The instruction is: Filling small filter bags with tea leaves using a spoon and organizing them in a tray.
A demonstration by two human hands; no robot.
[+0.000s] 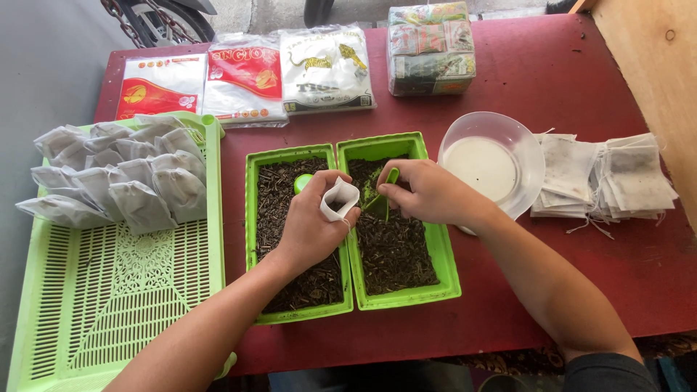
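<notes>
My left hand pinches a small bag mouth-up over the two tubs of loose tea; at three o'clock my right hand grips a green scoop, tilted toward it. Filled bags at ten o'clock.

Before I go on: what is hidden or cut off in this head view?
- Scoop bowl: the right hand covers most of it, so its load is unseen.
- Inside of the open bag in the left hand: too small to tell.
- Second scoop: mostly behind the left hand.
- Tray: bottom-left corner cut off by the frame edge.
</notes>
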